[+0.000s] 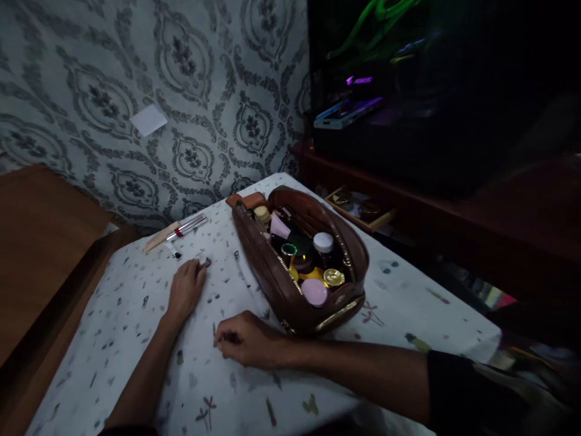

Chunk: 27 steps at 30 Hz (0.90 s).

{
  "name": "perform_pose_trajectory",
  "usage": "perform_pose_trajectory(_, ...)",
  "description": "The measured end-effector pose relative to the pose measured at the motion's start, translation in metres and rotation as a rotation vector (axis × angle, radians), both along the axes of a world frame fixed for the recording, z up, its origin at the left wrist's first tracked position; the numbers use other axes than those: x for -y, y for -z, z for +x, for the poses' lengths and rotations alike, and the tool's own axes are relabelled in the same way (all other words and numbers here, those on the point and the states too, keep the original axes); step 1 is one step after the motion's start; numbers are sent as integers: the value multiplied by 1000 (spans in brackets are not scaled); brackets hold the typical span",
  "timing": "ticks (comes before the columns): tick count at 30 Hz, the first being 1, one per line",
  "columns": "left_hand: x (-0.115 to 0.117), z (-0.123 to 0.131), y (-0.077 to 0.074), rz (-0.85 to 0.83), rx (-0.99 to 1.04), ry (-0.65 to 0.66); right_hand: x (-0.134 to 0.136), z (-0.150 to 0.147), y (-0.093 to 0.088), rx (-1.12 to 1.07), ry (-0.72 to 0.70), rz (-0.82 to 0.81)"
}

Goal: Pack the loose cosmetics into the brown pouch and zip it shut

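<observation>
My left hand (185, 289) rests on the patterned white tablecloth with its fingers closed. At its fingertips a small grey object (206, 263) sticks out, too small to name. Curled in a pinch, my right hand (249, 339) is just in front of the bag; what its fingers hold, if anything, is hidden. The brown zip bag (290, 284) stands wide open. Inside it are a pink round lid (315, 292), a gold round case (334, 277), a white-capped jar (323, 242) and a pale pink tube (279, 226).
Beyond my left hand lie a clear narrow package (187, 226), a tan strip (162, 237) and a small dark-tipped brush (174, 251). An orange-brown case (247, 201) lies behind the bag. An open drawer (374, 223) juts out at the right, below a large dark screen (436, 109).
</observation>
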<state>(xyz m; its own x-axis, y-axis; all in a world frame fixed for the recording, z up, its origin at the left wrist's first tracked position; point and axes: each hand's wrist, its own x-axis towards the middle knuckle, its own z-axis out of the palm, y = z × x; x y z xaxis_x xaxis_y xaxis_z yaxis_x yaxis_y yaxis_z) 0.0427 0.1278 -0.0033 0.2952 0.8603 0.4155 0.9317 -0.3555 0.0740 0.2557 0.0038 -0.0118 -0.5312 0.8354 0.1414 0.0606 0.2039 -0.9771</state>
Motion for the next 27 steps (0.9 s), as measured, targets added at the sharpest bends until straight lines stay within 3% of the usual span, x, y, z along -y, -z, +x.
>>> perform_pose_trajectory(8,29,3,-2,-32,32,-54,0,1,-3,-25,-23,-29)
perform_pose_trajectory(18,63,6,-8,-25,108,10,3,3,-5,-20,-25,-37)
perform_pose_trajectory(24,79,3,7,-76,122,88,3,1,-2,-2,11,-14)
perform_pose_trajectory(27,95,4,7,-51,148,123,3,0,1,-3,24,3)
